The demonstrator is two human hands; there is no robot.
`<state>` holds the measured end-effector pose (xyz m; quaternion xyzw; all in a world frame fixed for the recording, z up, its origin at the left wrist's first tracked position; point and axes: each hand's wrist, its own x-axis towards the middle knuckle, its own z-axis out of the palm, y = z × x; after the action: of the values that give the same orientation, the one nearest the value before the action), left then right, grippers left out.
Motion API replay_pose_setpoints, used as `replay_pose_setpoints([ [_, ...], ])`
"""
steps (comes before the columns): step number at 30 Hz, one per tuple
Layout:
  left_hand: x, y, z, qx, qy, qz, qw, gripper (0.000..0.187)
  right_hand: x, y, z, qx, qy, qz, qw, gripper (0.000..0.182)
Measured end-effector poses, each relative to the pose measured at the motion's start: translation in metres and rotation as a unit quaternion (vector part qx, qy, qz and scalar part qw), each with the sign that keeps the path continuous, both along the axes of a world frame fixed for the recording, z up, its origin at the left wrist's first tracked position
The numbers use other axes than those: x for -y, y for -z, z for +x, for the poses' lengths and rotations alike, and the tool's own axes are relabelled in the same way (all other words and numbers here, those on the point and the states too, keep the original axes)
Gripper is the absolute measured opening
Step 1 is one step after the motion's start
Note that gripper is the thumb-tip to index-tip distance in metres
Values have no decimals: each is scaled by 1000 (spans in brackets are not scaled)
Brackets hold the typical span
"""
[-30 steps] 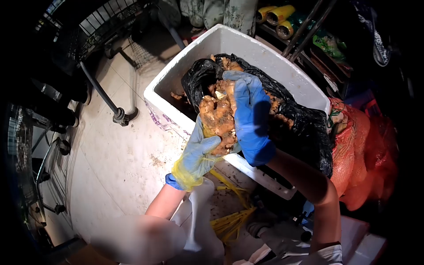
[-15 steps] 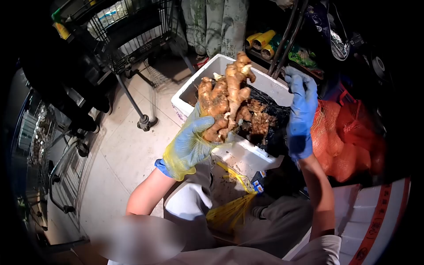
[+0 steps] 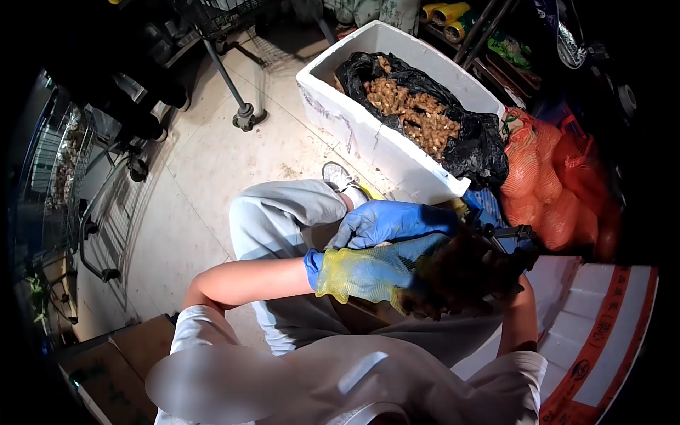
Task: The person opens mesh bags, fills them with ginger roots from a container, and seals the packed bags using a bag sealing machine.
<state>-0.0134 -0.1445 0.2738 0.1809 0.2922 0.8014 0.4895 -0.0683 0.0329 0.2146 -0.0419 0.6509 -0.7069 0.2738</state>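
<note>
My left hand (image 3: 375, 273), in a blue glove with yellow mesh over it, is closed around a large ginger root (image 3: 467, 276). The ginger lies in deep shadow close to my body, so its outline is hard to make out. Just beyond the left glove, my right hand (image 3: 389, 223) in a blue glove stretches leftward, its fingers extended and slightly bent. Nothing shows in the right hand, though its underside is hidden. More ginger (image 3: 414, 110) lies on a black plastic bag (image 3: 482, 142) in a white foam box (image 3: 375, 152).
Red mesh sacks (image 3: 531, 170) stand right of the foam box. A white carton with red tape (image 3: 598, 326) is at lower right, brown cardboard (image 3: 113, 368) at lower left. Cart wheels (image 3: 248, 117) rest on the tiled floor; another person's dark-clothed legs (image 3: 134, 106) stand at upper left.
The ginger came down from above the foam box toward my body, turning to the right in my left hand. My right hand swung down and leftward across the left. The view tilted lower.
</note>
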Motion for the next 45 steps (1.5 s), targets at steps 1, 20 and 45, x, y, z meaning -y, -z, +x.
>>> replay_pose_setpoints([
  [1, 0, 1, 1, -8, -1, -4, 1000, 66, 0, 2, 4, 1, -1, -1, 1000, 28],
  [20, 11, 19, -2, 0, -239, -18, 971, 83, -11, 72, 67, 99, 19, -189, 977, 40],
  [45, -11, 63, 42, -225, -485, -181, 826, 72, -30, 1, 111, 94, 217, -251, 939, 37],
])
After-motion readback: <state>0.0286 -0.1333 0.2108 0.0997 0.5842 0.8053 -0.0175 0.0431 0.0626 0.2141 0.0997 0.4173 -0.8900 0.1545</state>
